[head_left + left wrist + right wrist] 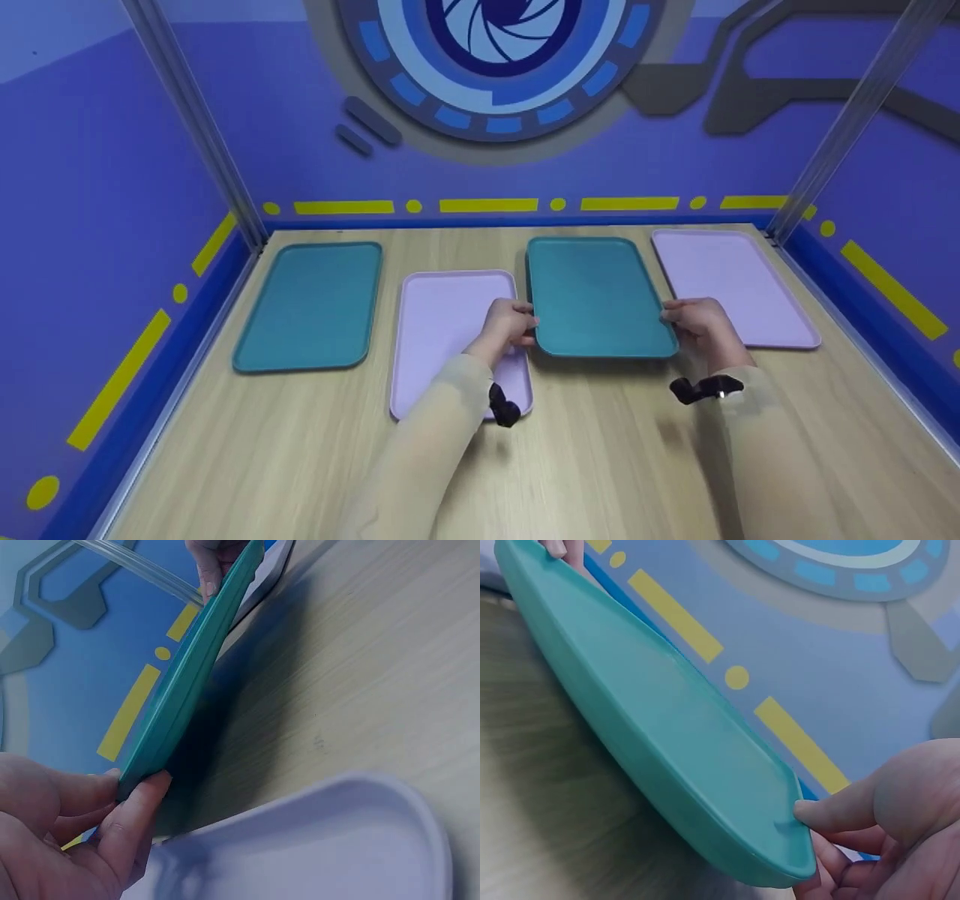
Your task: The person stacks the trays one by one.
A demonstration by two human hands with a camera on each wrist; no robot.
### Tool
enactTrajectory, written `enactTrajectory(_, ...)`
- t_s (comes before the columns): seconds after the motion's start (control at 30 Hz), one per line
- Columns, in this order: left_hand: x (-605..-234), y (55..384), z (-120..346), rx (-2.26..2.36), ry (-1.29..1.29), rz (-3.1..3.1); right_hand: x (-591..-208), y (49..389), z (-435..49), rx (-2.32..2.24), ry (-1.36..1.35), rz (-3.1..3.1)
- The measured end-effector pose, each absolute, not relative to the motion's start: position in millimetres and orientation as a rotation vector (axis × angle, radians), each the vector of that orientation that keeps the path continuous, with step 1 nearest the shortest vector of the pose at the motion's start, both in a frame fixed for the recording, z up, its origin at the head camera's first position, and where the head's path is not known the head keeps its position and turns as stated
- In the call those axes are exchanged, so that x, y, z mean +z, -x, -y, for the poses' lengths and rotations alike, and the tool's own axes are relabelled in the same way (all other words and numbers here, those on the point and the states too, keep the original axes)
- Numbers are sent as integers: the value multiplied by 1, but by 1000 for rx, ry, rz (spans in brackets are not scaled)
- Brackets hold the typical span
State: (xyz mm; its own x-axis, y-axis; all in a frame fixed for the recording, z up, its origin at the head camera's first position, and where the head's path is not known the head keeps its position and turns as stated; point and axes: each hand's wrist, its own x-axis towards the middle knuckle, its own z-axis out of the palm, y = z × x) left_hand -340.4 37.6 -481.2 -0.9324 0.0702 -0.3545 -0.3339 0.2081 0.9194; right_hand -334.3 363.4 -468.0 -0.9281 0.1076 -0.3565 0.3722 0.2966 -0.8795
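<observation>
Both hands hold a teal rectangular tray (pixel 604 300) by its two side edges, raised above the wooden table with its shadow beneath. My left hand (pixel 508 324) pinches the left edge, thumb on top and fingers under the rim, as the left wrist view shows. On the opposite edge, my right hand (pixel 699 319) pinches the rim with its thumb (pixel 829 810) over the top. Under my left forearm lies a lilac tray (pixel 442 322), partly covered by the arm. Beside my right hand is another lilac tray (pixel 739 289), partly hidden behind that hand.
A second teal tray (pixel 311 307) lies on the table (pixel 300 442) at the far left. Blue-purple panels (pixel 480 176) with yellow marks enclose the back and sides, joined by metal posts (pixel 202 120) at the corners.
</observation>
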Motion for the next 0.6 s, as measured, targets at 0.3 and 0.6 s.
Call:
enactTrajectory(0.3,-481,335,-18,1906,186,-2096,-465,325,-349,-1760,-422,-2300)
enactTrajectory(0.6,-476,326,14,1891,229,-2126,-465,315,-323,-1705,-312,-2381)
